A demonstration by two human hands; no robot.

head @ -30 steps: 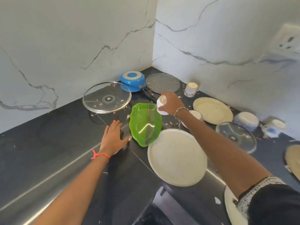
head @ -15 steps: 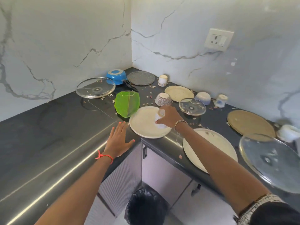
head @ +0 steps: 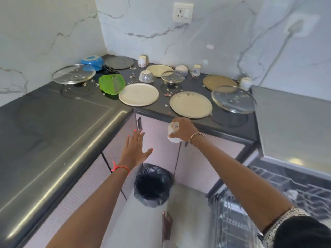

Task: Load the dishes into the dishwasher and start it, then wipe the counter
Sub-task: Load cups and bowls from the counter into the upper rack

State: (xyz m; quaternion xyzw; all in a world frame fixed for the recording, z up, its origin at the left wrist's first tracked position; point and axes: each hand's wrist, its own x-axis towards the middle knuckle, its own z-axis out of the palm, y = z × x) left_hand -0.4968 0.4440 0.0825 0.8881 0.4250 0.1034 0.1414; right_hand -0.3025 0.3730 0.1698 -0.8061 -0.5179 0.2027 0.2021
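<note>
My right hand grips a small white cup, tipped upside down in the air in front of the counter edge. My left hand hovers open with fingers spread, off the dark counter and above the bin. On the counter lie two cream plates, a green bowl, a patterned bowl, glass lids, a blue pot and several more cups and plates. The open dishwasher's wire rack shows at lower right.
A bin with a black liner stands on the floor below my hands, by the cabinet doors. Food scraps litter the counter between the dishes. A wall socket sits above. My foot shows on the floor.
My right hand lifted the white cup off the counter and drew it back past the edge, turning it over. My left hand left the counter and came back over the bin.
</note>
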